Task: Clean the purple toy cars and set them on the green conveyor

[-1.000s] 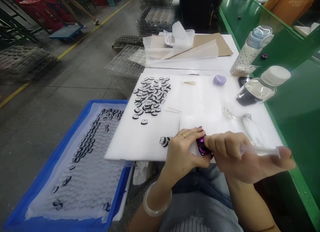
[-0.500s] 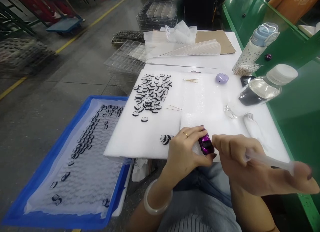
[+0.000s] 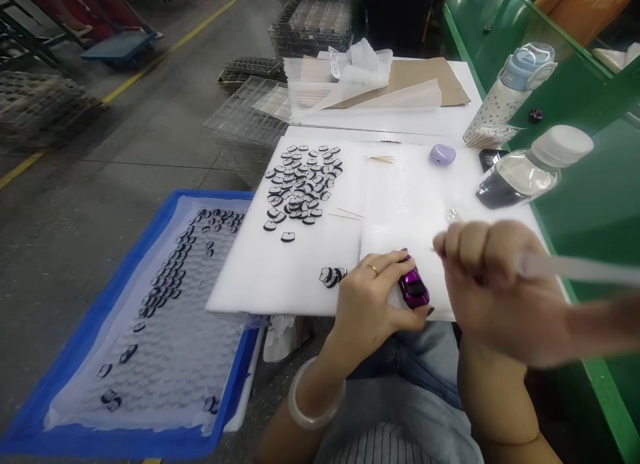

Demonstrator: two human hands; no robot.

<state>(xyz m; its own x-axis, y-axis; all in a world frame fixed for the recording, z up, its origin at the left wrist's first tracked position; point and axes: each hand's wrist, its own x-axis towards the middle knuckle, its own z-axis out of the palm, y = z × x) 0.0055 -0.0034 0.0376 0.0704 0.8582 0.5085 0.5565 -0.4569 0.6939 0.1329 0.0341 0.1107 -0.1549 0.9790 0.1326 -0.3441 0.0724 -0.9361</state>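
Observation:
My left hand (image 3: 373, 304) pinches a small shiny purple toy car body (image 3: 413, 291) at the near edge of the white foam board (image 3: 310, 271). My right hand (image 3: 493, 284) is closed round a clear syringe (image 3: 575, 269) that sticks out to the right, blurred by motion; it hovers just right of and above the purple piece, not touching it. A few small black-and-white parts (image 3: 331, 276) lie beside my left hand. A larger heap of the same parts (image 3: 300, 187) lies farther back on the board.
A blue tray (image 3: 125, 437) lined with white foam and scattered black parts sits low at the left. A clear bottle (image 3: 530, 167), a dotted flask (image 3: 505, 94), a lilac case (image 3: 443, 155) and toothpicks (image 3: 380, 159) sit at the right and back. Green bench edge runs along the right.
My right hand has lifted up and away from the purple piece, swinging the syringe to the right. My left hand has kept its hold on the piece.

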